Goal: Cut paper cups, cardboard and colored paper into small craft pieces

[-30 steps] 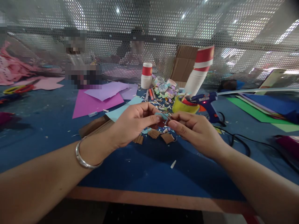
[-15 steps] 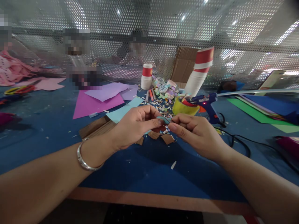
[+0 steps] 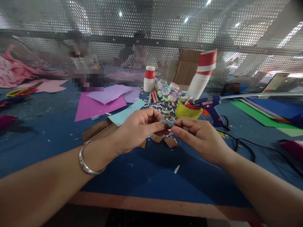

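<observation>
My left hand, with a silver bangle on its wrist, and my right hand meet above the blue table. Both pinch a small light-blue paper strip between thumb and fingers, the fingertips nearly touching. Under the hands lie small brown cardboard pieces and paper scraps. Most of the strip is hidden by my fingers.
A blue glue gun with its black cord lies to the right, beside a yellow tape roll. Stacked paper cups, a smaller cup stack, magenta, purple and light-blue sheets, green and blue sheets at right, a mesh screen with people behind.
The hands have stayed together on the strip, shifting slightly down in the picture; the fingertips have closed a little nearer each other.
</observation>
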The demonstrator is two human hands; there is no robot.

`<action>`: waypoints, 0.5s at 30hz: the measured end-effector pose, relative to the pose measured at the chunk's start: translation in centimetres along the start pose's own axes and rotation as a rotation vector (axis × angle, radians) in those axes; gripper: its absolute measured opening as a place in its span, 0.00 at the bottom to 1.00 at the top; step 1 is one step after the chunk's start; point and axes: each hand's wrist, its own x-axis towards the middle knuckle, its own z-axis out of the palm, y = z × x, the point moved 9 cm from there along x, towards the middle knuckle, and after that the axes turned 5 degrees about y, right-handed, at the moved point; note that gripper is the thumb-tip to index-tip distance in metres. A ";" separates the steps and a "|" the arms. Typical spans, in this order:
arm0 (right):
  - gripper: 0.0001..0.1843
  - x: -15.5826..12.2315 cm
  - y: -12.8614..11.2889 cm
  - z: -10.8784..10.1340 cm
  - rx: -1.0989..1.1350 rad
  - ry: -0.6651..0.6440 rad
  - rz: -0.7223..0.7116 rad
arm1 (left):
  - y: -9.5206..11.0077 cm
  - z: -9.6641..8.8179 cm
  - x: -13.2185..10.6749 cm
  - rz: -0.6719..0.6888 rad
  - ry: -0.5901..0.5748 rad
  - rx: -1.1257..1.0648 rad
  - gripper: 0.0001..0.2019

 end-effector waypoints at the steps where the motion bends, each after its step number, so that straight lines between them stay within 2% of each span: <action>1: 0.25 0.0 0.0 0.0 0.002 0.004 -0.002 | -0.1 0.0 0.0 -0.002 -0.004 -0.010 0.07; 7: 0.24 0.1 -0.3 0.2 0.024 0.000 -0.015 | -0.5 0.2 -0.1 -0.016 -0.031 -0.088 0.08; 15: 0.27 0.0 -0.6 -0.2 -0.051 0.020 -0.038 | -1.3 0.4 0.0 -0.085 -0.041 -0.148 0.09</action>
